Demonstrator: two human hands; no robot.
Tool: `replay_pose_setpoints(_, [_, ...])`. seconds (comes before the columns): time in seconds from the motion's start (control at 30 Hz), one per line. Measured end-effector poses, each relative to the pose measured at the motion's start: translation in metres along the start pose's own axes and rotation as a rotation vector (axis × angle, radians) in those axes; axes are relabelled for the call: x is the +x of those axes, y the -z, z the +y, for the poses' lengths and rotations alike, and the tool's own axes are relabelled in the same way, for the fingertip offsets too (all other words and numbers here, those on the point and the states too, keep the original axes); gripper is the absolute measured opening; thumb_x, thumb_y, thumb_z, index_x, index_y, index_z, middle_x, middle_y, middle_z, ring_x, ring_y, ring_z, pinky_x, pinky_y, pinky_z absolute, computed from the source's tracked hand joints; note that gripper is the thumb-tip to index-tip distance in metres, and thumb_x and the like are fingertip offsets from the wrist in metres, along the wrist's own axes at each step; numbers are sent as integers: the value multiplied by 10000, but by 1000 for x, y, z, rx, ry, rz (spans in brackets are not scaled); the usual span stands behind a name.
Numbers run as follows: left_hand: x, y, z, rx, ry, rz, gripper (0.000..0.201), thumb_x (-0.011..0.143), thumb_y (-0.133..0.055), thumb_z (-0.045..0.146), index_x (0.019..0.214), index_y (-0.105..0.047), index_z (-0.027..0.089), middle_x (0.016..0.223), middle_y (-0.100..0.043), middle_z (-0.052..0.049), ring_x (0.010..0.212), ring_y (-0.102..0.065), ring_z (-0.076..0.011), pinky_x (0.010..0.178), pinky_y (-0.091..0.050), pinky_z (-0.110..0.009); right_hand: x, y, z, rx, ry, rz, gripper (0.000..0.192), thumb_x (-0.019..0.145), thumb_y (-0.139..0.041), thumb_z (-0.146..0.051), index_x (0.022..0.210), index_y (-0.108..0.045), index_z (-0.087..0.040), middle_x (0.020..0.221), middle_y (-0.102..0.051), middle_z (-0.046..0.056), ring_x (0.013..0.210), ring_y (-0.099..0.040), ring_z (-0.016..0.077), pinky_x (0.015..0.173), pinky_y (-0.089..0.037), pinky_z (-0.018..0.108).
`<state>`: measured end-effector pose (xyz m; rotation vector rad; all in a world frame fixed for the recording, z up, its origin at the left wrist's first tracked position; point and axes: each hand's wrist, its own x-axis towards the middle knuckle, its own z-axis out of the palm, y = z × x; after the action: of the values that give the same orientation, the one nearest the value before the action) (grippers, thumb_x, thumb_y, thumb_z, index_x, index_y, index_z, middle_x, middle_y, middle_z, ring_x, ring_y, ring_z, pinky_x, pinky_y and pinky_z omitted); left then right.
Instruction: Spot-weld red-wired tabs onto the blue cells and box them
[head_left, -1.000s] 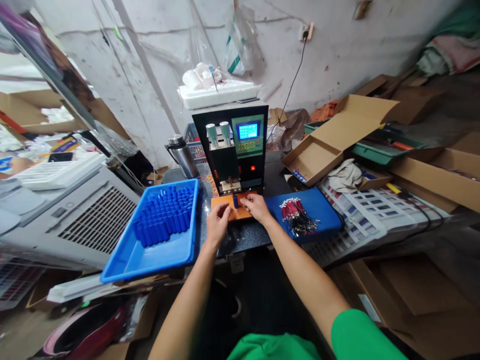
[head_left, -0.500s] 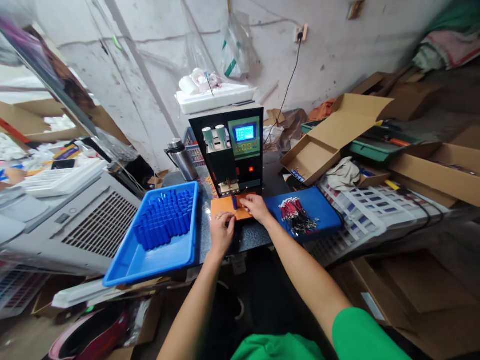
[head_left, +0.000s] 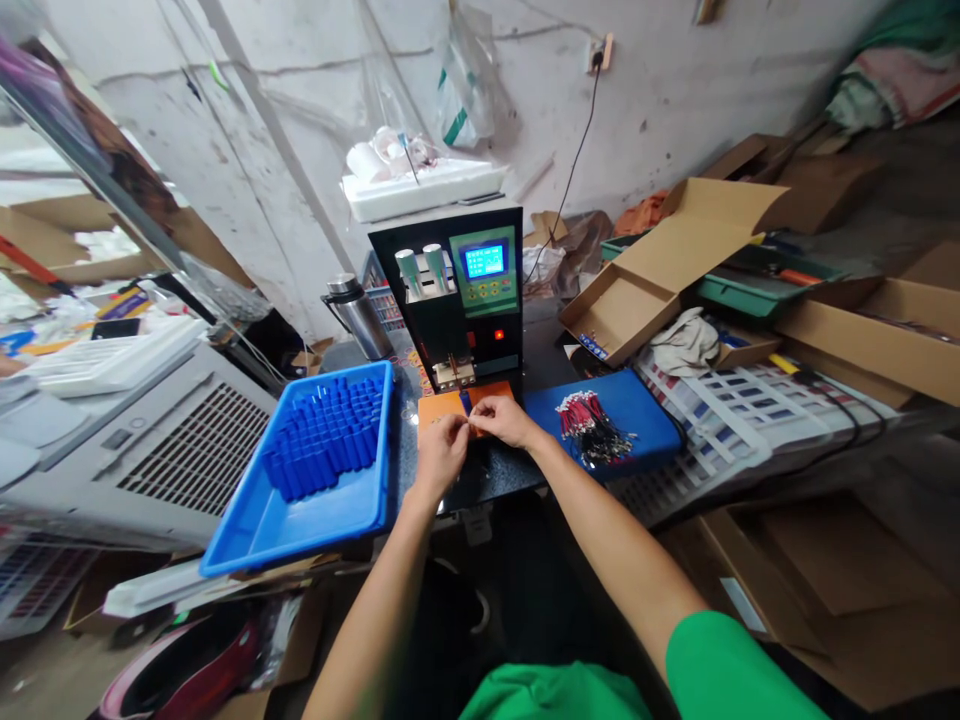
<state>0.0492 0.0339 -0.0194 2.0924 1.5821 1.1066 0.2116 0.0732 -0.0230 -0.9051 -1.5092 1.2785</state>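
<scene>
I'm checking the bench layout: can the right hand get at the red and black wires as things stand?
Probably yes: the wires lie uncovered on the blue surface, to the right of the right hand, with nothing visible blocking the way between them.

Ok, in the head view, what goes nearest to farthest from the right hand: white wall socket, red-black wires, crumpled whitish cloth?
1. Wires: just right of the right hand.
2. Cloth: farther right.
3. Socket: far back, high up.
</scene>
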Motion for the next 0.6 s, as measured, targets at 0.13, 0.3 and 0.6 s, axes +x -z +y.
replay_pose_setpoints(0.13, [-4,-1,-6,-49,-103,124,173,825,-550,187,966,-649,187,1149,-626,-98,1049,-626,-214,840,-538,-327,0,4,-4,67,-15,74,226,662,-693,-389,630,-618,-177,522,-525,-42,494,-434,99,497,-330,230])
replay_pose_setpoints(0.3, [7,-7,-15,-22,-208,-24,427,813,-559,152,1231,-622,210,1367,-542,-113,1297,-517,-256,1083,-451,-433,-2,7,-8,222,-84,111,221,665,-681,-380,599,-596,-186,454,-458,-55,417,-348,79,428,-237,222])
replay_pose_setpoints(0.6, [11,-17,-17,-130,-124,-24,415,843,-576,193,1257,-599,195,944,-669,-62,814,-639,-183,797,-532,-337,3,8,-5,320,-125,170,307,655,-708,-418,576,-511,-197,469,-447,-63,409,-332,62,402,-193,209])
